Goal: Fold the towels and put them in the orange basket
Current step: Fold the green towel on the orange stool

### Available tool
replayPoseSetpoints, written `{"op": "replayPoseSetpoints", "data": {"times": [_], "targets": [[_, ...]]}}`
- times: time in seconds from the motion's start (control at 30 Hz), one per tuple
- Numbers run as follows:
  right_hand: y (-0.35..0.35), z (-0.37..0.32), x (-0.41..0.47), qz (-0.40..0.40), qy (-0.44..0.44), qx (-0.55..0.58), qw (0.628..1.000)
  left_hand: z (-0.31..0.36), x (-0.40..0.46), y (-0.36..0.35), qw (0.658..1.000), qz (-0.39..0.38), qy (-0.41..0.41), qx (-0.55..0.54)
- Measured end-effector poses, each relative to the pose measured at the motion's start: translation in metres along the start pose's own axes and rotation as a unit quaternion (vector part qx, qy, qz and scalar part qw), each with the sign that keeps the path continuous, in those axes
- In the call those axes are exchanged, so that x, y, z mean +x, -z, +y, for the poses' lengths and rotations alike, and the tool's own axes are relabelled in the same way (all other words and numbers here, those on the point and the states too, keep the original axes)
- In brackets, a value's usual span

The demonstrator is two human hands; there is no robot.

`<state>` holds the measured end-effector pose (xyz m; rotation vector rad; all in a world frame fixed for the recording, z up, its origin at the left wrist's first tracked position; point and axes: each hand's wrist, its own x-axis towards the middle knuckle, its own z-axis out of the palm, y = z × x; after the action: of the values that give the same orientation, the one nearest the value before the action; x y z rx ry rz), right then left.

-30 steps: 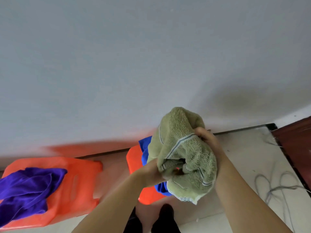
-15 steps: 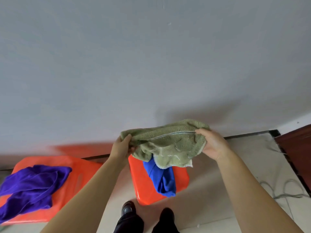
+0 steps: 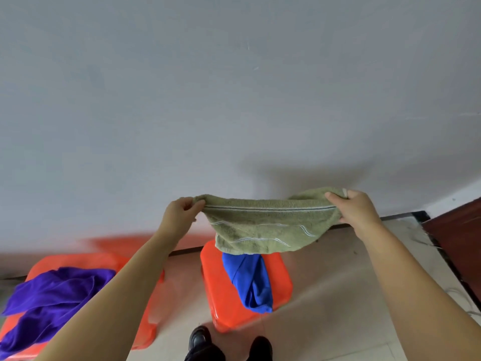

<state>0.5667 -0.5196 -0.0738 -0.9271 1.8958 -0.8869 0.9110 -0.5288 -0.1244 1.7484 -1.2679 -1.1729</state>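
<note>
A green towel [image 3: 263, 227] with pale stripes hangs stretched in the air between my hands. My left hand [image 3: 179, 217] pinches its left top corner and my right hand [image 3: 356, 212] grips its right top corner. Below it a blue towel [image 3: 252, 282] lies crumpled across a small orange container [image 3: 218, 290] on the floor. At the lower left a larger orange basket [image 3: 78, 261] holds a purple towel [image 3: 52, 295].
A grey wall fills the upper view. My two black shoes [image 3: 200, 342] stand on the pale tiled floor just in front of the small orange container. A dark red door [image 3: 460, 230] and loose cables [image 3: 466, 300] are at the right.
The green towel went from a bunched lump held close in both hands to a stretched sheet; my hands moved apart, left hand leftward, right hand rightward.
</note>
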Motion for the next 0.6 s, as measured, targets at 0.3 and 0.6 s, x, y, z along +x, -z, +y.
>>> {"op": "replayPoseSetpoints", "data": {"times": [0.3, 0.6], "targets": [[0.014, -0.012, 0.000, -0.072, -0.156, 0.141, 0.975, 0.039, 0.002, 0.008, 0.955, 0.037, 0.073, -0.285], [0.017, -0.018, 0.006, -0.082, -0.144, 0.201, 0.965, 0.052, 0.012, 0.025, 0.950, 0.070, 0.105, -0.286]]}}
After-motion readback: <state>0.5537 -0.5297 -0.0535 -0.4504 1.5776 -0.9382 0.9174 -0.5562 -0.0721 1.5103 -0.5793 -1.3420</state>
